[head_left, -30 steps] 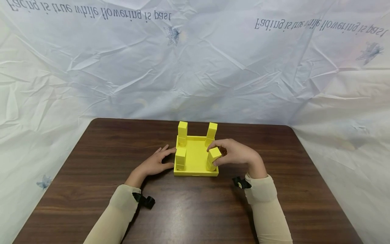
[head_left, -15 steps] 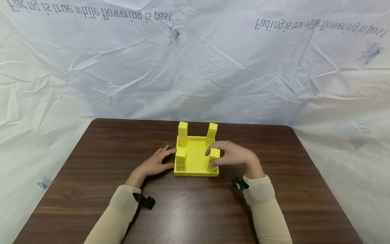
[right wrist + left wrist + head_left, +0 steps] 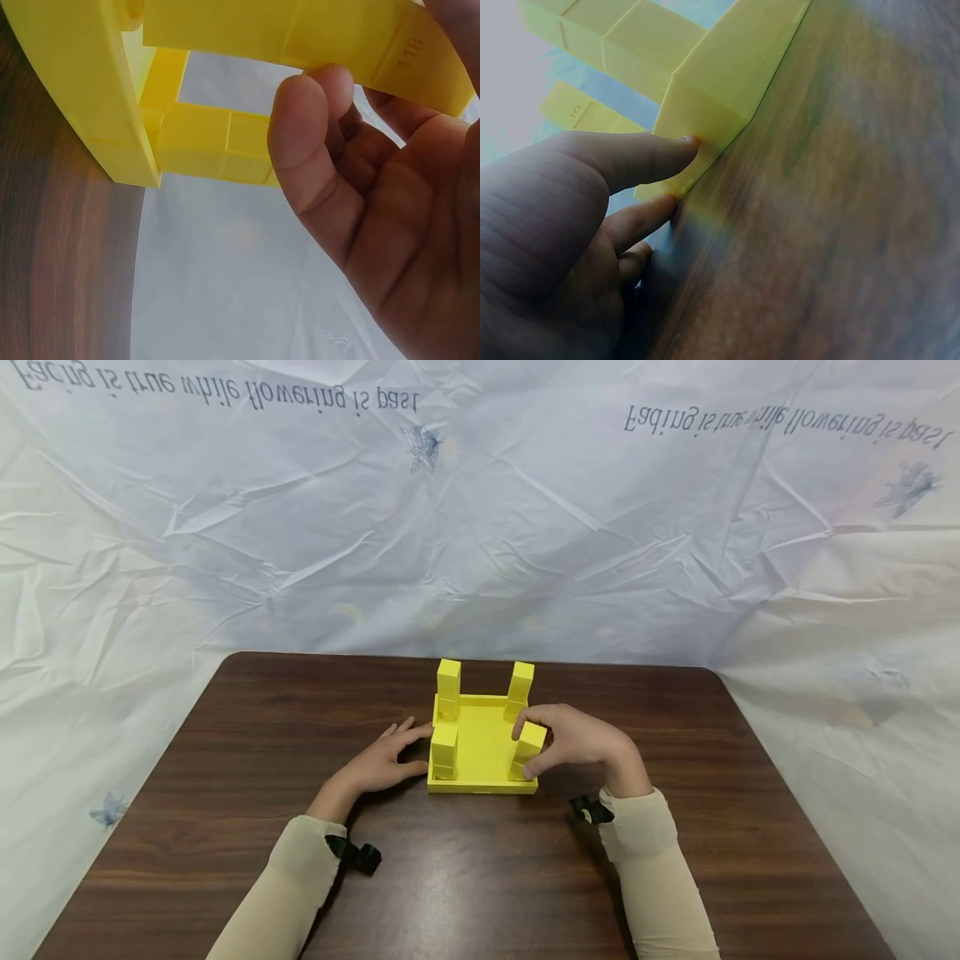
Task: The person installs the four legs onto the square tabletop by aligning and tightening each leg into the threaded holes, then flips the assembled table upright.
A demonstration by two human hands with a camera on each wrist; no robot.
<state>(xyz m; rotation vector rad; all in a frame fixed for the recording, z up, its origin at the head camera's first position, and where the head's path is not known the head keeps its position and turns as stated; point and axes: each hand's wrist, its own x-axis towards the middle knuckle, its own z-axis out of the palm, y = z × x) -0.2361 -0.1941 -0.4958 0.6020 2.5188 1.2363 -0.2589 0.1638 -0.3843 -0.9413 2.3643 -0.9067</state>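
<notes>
A shallow yellow square tray (image 3: 480, 787) lies on the table, with a yellow post standing at each corner. My left hand (image 3: 381, 766) rests at the tray's left side. In the left wrist view its thumb (image 3: 652, 157) and a fingertip touch the tray's outer wall (image 3: 712, 105), the fingers fairly straight. At the near right corner my right hand (image 3: 588, 743) holds a yellow post (image 3: 531, 739) between thumb and fingers, and this post leans to the right. The right wrist view shows the number 118 on the held post (image 3: 337, 45); its foot is partly hidden.
Other yellow posts stand at the near left (image 3: 444, 752), far left (image 3: 448, 685) and far right (image 3: 519, 687) corners. The brown wooden table (image 3: 465, 877) reaches back to a white printed sheet (image 3: 480, 527). Black straps (image 3: 356, 856) sit at both wrists.
The near right post stood straighter half a second ago and now leans right. My right fingers have shifted around it, the thumb slightly lower. My left hand has stayed put.
</notes>
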